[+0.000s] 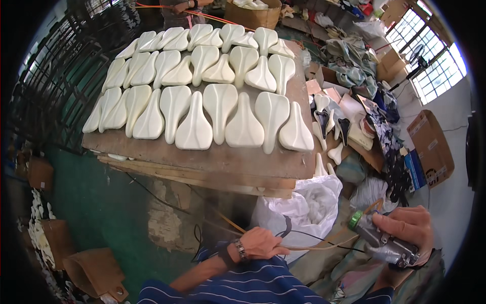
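My right hand (407, 228) is wrapped around a metallic spray gun (375, 234) with a green ring at its front end, held at the lower right. An orange-tan hose (309, 248) passes through my closed left hand (258, 243), low in the middle. A black cable runs beside the hose. Beyond my hands, many cream-white bicycle saddle pads (194, 124) lie in rows on a brown board (167, 152). They sit close together, their narrow ends pointing alternately toward me and away. Neither hand touches the pads.
A white plastic bag (304, 202) stands by the board's near right corner. Cardboard boxes (430, 147), cloth and loose saddle parts (344, 129) crowd the right. At the far edge a co-worker's hand (183, 6) is near orange hoses. Dark metal racks (55, 86) line the left.
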Demonstrator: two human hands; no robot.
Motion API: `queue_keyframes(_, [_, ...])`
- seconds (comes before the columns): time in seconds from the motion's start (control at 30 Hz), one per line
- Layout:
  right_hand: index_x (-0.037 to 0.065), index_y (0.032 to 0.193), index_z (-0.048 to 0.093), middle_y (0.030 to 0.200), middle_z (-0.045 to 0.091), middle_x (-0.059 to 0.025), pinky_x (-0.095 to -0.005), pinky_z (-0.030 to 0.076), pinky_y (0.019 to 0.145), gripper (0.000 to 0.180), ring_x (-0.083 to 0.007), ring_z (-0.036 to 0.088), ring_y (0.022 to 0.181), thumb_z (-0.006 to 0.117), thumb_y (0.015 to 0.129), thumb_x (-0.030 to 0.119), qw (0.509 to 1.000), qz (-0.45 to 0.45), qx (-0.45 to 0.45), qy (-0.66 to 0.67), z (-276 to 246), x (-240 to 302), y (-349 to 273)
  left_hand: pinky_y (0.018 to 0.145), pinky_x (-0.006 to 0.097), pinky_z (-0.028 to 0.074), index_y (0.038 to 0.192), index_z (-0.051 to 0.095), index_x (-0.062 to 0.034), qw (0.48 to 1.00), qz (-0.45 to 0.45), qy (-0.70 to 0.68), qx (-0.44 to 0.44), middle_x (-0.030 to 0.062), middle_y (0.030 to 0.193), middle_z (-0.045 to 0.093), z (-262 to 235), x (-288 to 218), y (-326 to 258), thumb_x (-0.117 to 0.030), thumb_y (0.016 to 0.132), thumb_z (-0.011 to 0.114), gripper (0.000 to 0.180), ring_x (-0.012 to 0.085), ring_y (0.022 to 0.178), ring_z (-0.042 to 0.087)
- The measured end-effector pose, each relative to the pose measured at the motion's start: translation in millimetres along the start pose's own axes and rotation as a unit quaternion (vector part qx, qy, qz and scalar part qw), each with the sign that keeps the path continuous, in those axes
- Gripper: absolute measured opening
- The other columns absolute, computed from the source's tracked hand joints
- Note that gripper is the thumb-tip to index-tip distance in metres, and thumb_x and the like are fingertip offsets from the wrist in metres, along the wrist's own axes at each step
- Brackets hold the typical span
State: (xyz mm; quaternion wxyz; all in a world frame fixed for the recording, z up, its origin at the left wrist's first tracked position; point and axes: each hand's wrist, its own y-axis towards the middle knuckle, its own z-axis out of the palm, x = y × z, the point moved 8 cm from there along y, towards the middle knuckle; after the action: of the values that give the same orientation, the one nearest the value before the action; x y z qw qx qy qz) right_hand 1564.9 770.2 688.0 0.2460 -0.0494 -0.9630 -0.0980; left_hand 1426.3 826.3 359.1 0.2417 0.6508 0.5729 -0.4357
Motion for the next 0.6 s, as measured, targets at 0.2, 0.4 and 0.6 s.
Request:
queue_keyframes(0.2, [-0.009,0.121,0.068,0.068,0.064,-0.0103,-0.0301,0.048,0.049,0.096,-0.0207,0.063,0.053,0.067,0.078,0.078,1.0,-0.017,-0.007,-0.018,-4.3,-4.5,-7.9,0.063,0.05,0.053,0.081,0.071,-0.0049,1.0,-0.013,0.021,0.011,0.0225,0.068,0.066,1.5,0.8,1.0,-0.065,0.096,0.052,0.065,0.0422,0.067,0.067])
queue_keyframes(0.4, [-0.004,0.102,0.076,0.06,0.058,-0.0075,-0.0288,0.039,0.047,0.059,-0.0183,0.057,0.049,0.074,0.07,0.045,0.995,0.045,-0.077,-0.037,0.3,-3.0,-19.8,0.063,0.05,0.052,0.078,0.069,-0.0049,1.0,0.007,-0.004,-0.008,0.0229,0.069,0.066,12.0,-7.0,4.3,-0.064,0.096,0.053,0.064,0.0427,0.067,0.067])
queue_keyframes(0.6, [-0.006,0.115,0.072,0.067,0.064,-0.0107,-0.0304,0.044,0.051,0.072,-0.0211,0.061,0.053,0.078,0.073,0.052,0.991,0.054,-0.102,-0.073,-26.1,-21.0,-44.5,0.06,0.047,0.051,0.085,0.069,-0.0045,0.998,0.041,0.039,0.024,0.0196,0.063,0.062,12.6,-31.7,13.7,-0.056,0.099,0.053,0.056,0.0407,0.063,0.064])
